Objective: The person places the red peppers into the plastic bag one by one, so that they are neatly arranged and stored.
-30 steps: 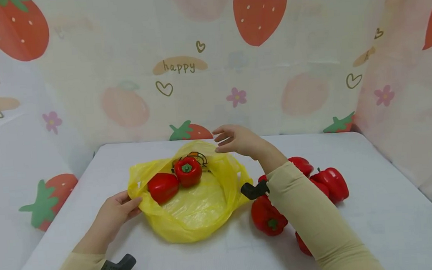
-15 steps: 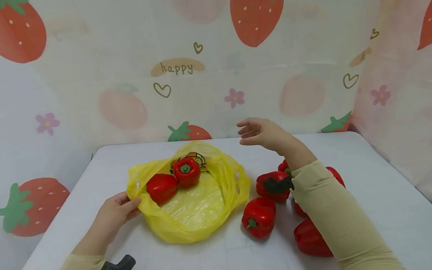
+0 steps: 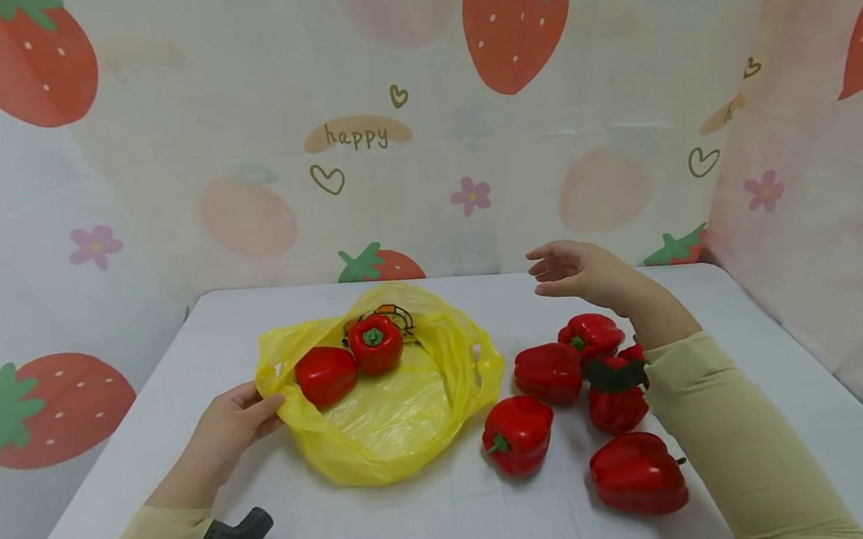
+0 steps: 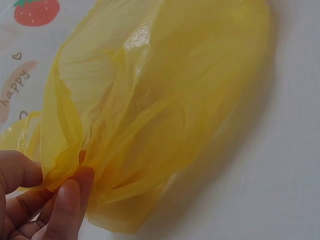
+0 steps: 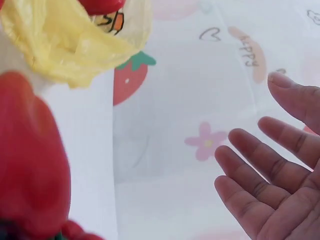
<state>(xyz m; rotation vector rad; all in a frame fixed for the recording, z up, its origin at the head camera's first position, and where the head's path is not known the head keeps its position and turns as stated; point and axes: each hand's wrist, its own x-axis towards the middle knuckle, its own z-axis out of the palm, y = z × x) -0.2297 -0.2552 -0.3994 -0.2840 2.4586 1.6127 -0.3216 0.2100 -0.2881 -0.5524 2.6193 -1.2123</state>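
A yellow plastic bag (image 3: 400,418) lies on the table with its mouth spread wide. Two red bell peppers are inside it, one on its side (image 3: 326,375) and one with its green stem showing (image 3: 375,344). At the bag's left edge my left hand (image 3: 235,421) pinches the gathered plastic between thumb and fingers (image 4: 65,205). My right hand (image 3: 578,269) is raised over the far right of the table, holding nothing. In the right wrist view its fingers (image 5: 265,175) are spread and relaxed. Below it lie several more red bell peppers (image 3: 547,374).
The loose peppers are grouped right of the bag; the nearest one (image 3: 637,474) lies by my right forearm. A white cloth covers the table (image 3: 449,527). Printed curtains (image 3: 397,205) hang behind and along both sides.
My right hand has moved right, from beside the bag's far rim to above the loose peppers, uncovering more of them. My left hand keeps its hold on the bag.
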